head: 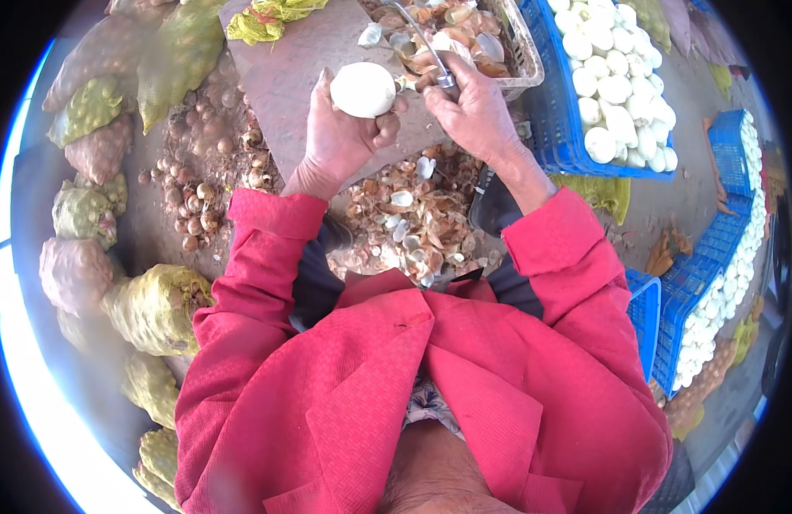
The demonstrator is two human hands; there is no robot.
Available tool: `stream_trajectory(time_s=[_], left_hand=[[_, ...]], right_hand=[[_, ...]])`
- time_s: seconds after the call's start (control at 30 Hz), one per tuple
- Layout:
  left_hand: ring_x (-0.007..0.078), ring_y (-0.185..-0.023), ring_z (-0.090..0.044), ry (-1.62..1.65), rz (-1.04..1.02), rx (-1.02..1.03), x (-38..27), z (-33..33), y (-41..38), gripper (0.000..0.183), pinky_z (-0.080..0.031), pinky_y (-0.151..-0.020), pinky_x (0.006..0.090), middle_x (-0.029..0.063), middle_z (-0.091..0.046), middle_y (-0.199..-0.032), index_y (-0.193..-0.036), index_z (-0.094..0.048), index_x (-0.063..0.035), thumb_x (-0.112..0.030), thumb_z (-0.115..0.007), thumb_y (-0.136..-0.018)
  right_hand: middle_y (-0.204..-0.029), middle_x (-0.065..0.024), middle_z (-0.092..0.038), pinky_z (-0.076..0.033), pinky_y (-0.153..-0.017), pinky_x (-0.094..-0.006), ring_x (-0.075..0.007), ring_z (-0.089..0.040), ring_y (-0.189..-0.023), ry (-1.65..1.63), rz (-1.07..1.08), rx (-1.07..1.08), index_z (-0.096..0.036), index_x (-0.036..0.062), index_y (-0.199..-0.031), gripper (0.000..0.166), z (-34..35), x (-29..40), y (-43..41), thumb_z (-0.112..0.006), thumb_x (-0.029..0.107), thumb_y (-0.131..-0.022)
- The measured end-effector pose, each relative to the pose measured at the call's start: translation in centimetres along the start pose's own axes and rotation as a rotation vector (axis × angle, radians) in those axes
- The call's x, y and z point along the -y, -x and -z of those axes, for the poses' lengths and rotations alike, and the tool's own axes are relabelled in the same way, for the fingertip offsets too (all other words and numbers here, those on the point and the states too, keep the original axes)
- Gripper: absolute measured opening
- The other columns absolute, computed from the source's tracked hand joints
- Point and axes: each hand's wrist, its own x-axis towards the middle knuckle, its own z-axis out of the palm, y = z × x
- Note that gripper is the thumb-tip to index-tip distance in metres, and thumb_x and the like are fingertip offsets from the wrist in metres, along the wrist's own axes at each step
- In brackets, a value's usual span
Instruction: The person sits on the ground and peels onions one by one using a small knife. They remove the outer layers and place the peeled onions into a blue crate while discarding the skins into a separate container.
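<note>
A peeled white onion [362, 90] rests in my left hand [346, 138], with my thumb at its left side and my fingers curled beneath it. My right hand [468, 106] grips a knife [445, 78] whose thin, curved metal blade points up and away from me. The right fingertips are close to the onion's right side. Both hands are above the near part of a flat board [287, 96]. Beyond the right hand stands a pale crate [531, 61] heaped with brown onion skins [434, 32].
Right of my hand, a blue plastic crate [550, 128] holds peeled onions [614, 90]. More filled blue crates [691, 283] line the far right. Onion peels [415, 218] litter the floor between my feet. Unpeeled onions [194, 205] and mesh sacks [155, 308] lie leftward. Yellow netting [267, 22] tops the board.
</note>
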Motion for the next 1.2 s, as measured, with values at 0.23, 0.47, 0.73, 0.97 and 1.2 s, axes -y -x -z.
stream_trajectory(time_s=[0.23, 0.47, 0.73, 0.97, 1.2], left_hand=[[0.0164, -0.096, -0.051, -0.632, -0.261, -0.198, 2.1, -0.3, -0.1, 0.049, -0.044, -0.079, 0.0301, 0.0071, -0.052, -0.110, -0.122, -0.041, -0.0063, -0.039, -0.050, -0.086], [0.0168, -0.109, -0.045, -1.572, -0.671, -0.147, 2.1, -0.6, -0.1, 0.079, -0.037, -0.094, 0.0310, 0.0071, -0.046, -0.116, -0.129, -0.031, -0.0069, -0.010, -0.076, -0.065], [0.0091, -0.093, -0.052, -0.837, -0.449, 0.036, 0.5, -1.3, 1.6, 0.038, -0.043, -0.079, 0.0246, 0.0006, -0.057, -0.104, -0.116, -0.053, -0.0051, -0.011, -0.062, -0.080], [0.0077, -0.073, -0.052, -0.763, -0.386, -0.037, 0.3, -0.2, 0.7, 0.017, -0.043, -0.066, 0.0226, 0.0010, -0.060, -0.082, -0.095, -0.062, -0.0024, -0.015, -0.058, -0.084], [0.0061, -0.066, -0.051, -1.253, -0.244, -0.354, 0.4, 2.2, 0.0, 0.023, -0.040, -0.060, 0.0196, 0.0024, -0.059, -0.072, -0.083, -0.060, 0.0015, -0.020, -0.054, -0.085]], right_hand=[[-0.074, -0.0124, -0.060, -0.047, -0.057, -0.0310, -0.0188, -0.060, -0.064, -0.030, -0.032, -0.016, -0.055, -0.0006, -0.093, 0.057, -1.2, -1.9, -0.1, -0.066, 0.050, -0.069], [-0.074, -0.0086, -0.058, -0.043, -0.047, -0.0236, -0.0105, -0.054, -0.051, -0.281, -0.211, 0.114, -0.052, -0.0018, -0.104, 0.059, -2.0, -2.7, 0.4, -0.071, 0.041, -0.069], [-0.069, -0.0012, -0.055, -0.038, -0.039, -0.0163, -0.0043, -0.047, -0.045, -0.904, -0.359, 0.325, -0.050, 0.0011, -0.108, 0.049, -0.5, -2.0, 1.0, -0.072, 0.023, -0.071], [-0.069, -0.0062, -0.051, -0.039, -0.040, -0.0214, -0.0099, -0.047, -0.047, -1.264, -0.442, 0.530, -0.044, -0.0019, -0.113, 0.048, 0.3, -2.7, 2.5, -0.067, 0.009, -0.072], [-0.071, -0.0060, -0.050, -0.039, -0.039, -0.0229, -0.0109, -0.046, -0.048, -1.322, -0.338, 0.416, -0.042, -0.0010, -0.113, 0.045, 4.2, -2.1, 2.6, -0.063, 0.005, -0.074]])
